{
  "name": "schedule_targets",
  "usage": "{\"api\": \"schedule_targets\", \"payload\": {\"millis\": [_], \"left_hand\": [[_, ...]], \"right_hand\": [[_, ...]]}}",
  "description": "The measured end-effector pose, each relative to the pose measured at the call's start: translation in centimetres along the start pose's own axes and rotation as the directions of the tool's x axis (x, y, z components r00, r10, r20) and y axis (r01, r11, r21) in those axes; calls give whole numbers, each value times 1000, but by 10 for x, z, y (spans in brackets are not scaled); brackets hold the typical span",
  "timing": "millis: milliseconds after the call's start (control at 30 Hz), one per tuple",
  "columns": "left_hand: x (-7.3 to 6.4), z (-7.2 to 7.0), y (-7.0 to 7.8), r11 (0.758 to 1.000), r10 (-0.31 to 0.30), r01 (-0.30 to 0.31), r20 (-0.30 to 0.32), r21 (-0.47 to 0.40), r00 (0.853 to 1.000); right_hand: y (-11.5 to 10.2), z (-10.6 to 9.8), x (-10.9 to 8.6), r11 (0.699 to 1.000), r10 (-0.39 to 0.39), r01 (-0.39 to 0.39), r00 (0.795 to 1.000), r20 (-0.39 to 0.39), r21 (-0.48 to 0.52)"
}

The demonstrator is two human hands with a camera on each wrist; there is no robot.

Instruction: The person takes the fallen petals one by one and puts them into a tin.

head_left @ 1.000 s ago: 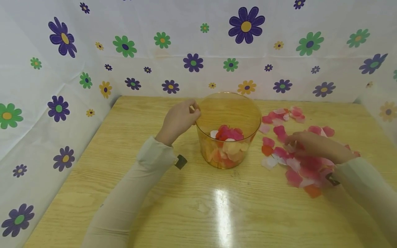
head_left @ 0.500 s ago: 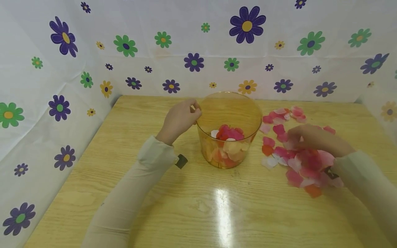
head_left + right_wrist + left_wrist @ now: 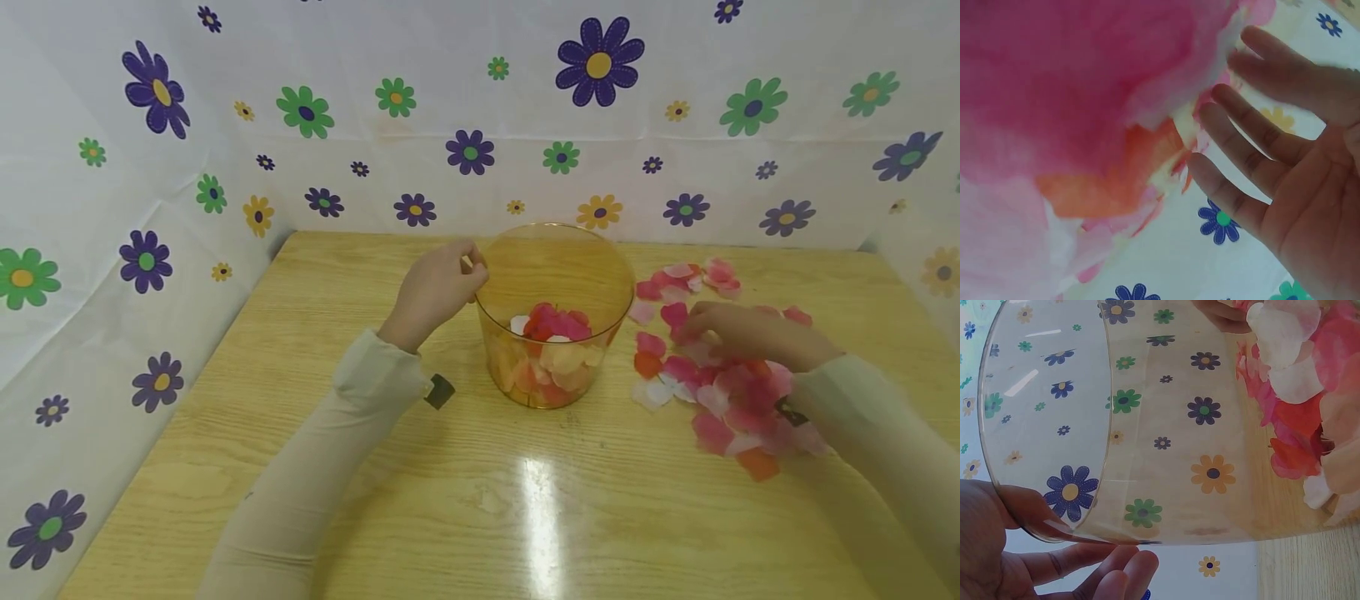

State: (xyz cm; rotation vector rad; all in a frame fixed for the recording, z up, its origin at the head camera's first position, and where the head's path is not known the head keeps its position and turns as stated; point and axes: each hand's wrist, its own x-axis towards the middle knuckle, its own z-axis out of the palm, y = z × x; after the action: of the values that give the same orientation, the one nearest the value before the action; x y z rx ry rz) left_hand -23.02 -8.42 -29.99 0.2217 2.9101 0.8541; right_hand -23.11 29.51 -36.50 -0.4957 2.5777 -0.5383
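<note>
1. The worktop (image 3: pixel 420 517) is pale, wood-grained and glossy; a bright streak of reflected light (image 3: pixel 542 525) runs down its near half, and small dark marks show just before the container's base.
2. White cloth (image 3: pixel 450 67) rises behind the worktop and along both sides, creased in places and printed with purple, green and yellow flowers.
3. A clear amber container (image 3: pixel 536 267) stands upright on the worktop toward the back, with pink, red and white petals (image 3: pixel 555 323) in its bottom.
4. The left hand (image 3: pixel 437 287) has a narrow grip, pinching the container's rim between thumb and fingers.
5. The right hand (image 3: pixel 757 333) is over the loose petals (image 3: pixel 716 400), scattered and heaped to the container's right; its grip is wide, fingers loosely extended and spread.
6. Both arms wear pale sleeves (image 3: pixel 300 467), and a small dark square piece (image 3: pixel 439 392) shows beside the left cuff.
</note>
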Motion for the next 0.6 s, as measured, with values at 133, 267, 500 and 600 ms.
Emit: {"api": "schedule_targets", "payload": {"millis": [133,267,500,600], "left_hand": [[1,1,0,1000,-6,6,1,5,1000],[1,1,0,1000,-8,8,2,5,1000],[1,1,0,1000,-5,5,2,3,1000],[1,1,0,1000,-2,2,3,4,1000]], "right_hand": [[5,5,2,988,95,-99,995,41,115],[8,9,10,998,59,-59,998,15,13],[12,9,6,966,199,-209,977,77,151],[12,9,6,953,237,-251,966,101,170]]}}
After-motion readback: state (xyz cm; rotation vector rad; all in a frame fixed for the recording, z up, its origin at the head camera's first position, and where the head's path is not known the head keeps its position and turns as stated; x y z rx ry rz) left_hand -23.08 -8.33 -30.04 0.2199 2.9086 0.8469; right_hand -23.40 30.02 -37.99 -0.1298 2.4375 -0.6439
